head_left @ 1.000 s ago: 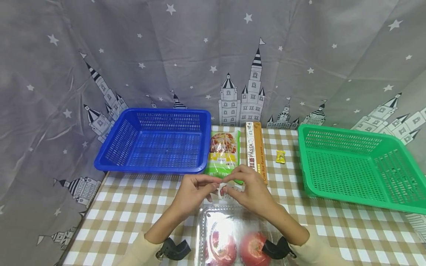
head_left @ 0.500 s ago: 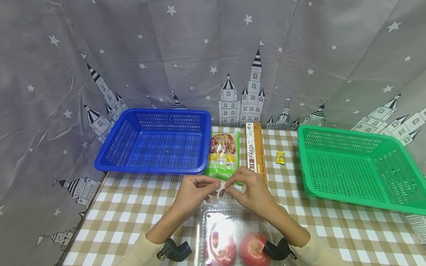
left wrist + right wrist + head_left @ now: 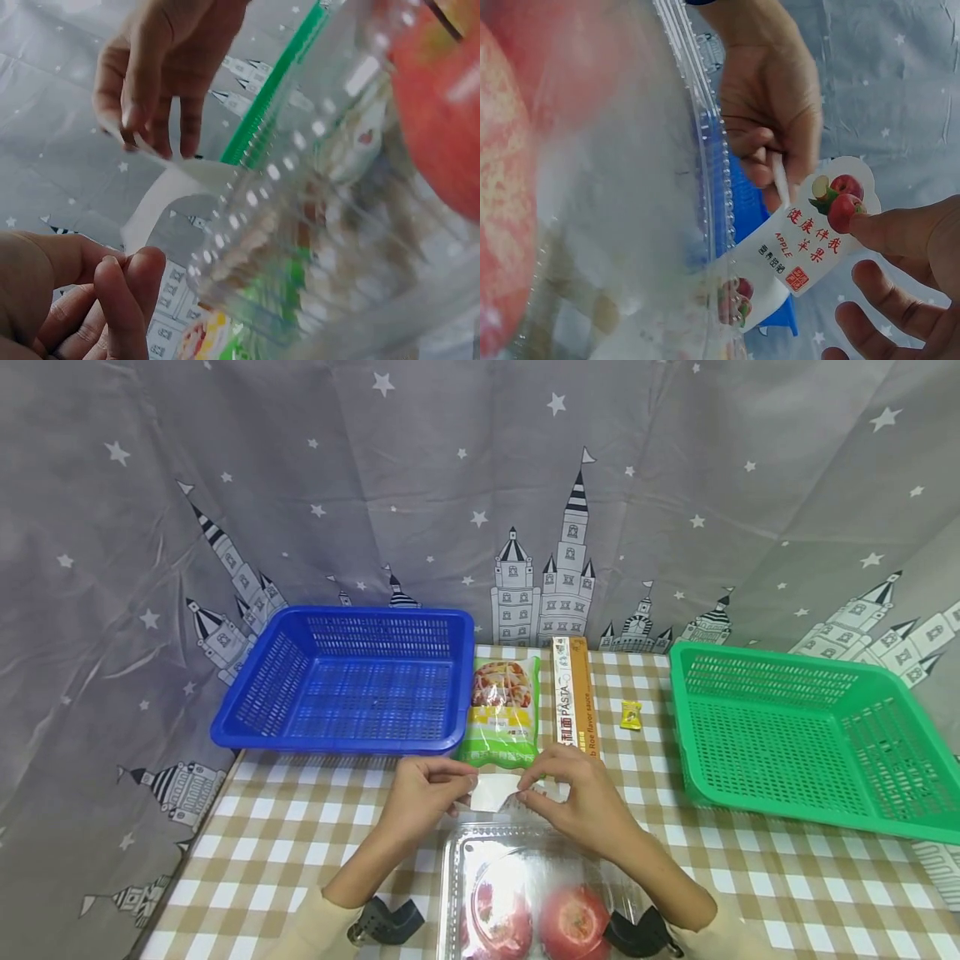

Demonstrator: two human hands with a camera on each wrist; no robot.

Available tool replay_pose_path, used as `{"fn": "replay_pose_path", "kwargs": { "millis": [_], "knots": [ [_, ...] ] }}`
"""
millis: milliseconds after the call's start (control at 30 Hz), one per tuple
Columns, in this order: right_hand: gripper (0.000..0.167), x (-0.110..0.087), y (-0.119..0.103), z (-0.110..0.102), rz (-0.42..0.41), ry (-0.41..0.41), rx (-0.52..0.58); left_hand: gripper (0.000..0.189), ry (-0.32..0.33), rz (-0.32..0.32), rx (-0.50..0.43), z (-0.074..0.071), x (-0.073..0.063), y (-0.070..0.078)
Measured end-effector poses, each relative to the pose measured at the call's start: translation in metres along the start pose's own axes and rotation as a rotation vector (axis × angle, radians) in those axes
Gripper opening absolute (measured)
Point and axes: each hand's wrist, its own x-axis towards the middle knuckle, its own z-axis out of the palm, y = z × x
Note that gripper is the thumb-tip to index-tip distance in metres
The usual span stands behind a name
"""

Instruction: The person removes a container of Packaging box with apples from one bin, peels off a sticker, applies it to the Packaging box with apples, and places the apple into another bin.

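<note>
Between both hands stretches a paper apple label (image 3: 810, 240), printed with red apples and characters on one face; its white blank face (image 3: 493, 793) shows in the head view. My left hand (image 3: 427, 793) pinches one end of the white strip between thumb and fingertips. On the other side my right hand (image 3: 573, 789) pinches the label's printed end, thumb on the apple picture in the right wrist view. Just in front of the hands sits a clear plastic box (image 3: 536, 833) holding red apples (image 3: 575, 920). The label curves close to the box's ridged edge.
A blue basket (image 3: 341, 746) stands at the back left, a green basket (image 3: 678, 727) at the right. Between them lie a green-and-white food bag (image 3: 502, 718), a pasta box (image 3: 573, 693) and a small yellow packet (image 3: 631, 715). A grey printed curtain (image 3: 420, 468) hangs behind.
The hands have drawn apart, left hand leftward and right hand rightward. More of the label's white blank face now shows between them. The box and baskets stay put.
</note>
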Motion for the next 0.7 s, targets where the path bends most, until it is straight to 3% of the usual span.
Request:
{"fn": "replay_pose_path", "kwargs": {
  "millis": [233, 467, 700],
  "knots": [
    [0.018, -0.006, 0.0, -0.009, 0.012, 0.023, 0.025, 0.011, 0.038, -0.003, 0.039, -0.006, 0.003, -0.013],
    [0.024, -0.014, 0.001, -0.017, 0.056, 0.034, 0.036, 0.01, 0.067, -0.015, 0.137, -0.011, 0.003, -0.027],
    [0.026, -0.022, -0.001, -0.024, 0.111, 0.031, 0.052, 0.021, 0.033, -0.033, 0.177, -0.017, -0.003, -0.036]
  ]
}}
